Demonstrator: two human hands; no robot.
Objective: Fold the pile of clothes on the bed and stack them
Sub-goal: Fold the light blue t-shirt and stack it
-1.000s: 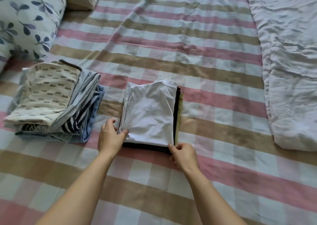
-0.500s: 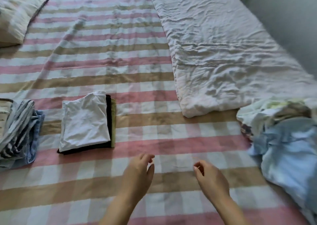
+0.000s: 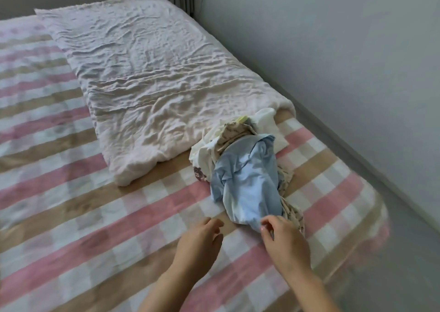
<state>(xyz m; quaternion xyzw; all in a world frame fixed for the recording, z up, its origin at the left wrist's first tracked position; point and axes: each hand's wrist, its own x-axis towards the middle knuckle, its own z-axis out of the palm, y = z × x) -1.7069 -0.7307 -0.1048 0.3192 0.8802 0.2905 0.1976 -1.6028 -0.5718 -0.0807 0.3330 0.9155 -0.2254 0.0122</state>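
Observation:
A loose pile of unfolded clothes lies near the bed's right edge, with a light blue garment on top and cream and patterned pieces under it. My right hand pinches the near hem of the blue garment between thumb and fingers. A little left of the pile, my left hand hovers just above the sheet with curled fingers holding nothing. The folded stacks are out of view.
A crumpled pale pink blanket lies lengthwise along the far right of the checked pink and tan sheet. A grey wall runs close along the bed's right edge.
My view has swung right, away from the folded stacks. Both hands left the white folded stack and moved to the loose pile, and my right hand has taken hold of the blue garment's hem.

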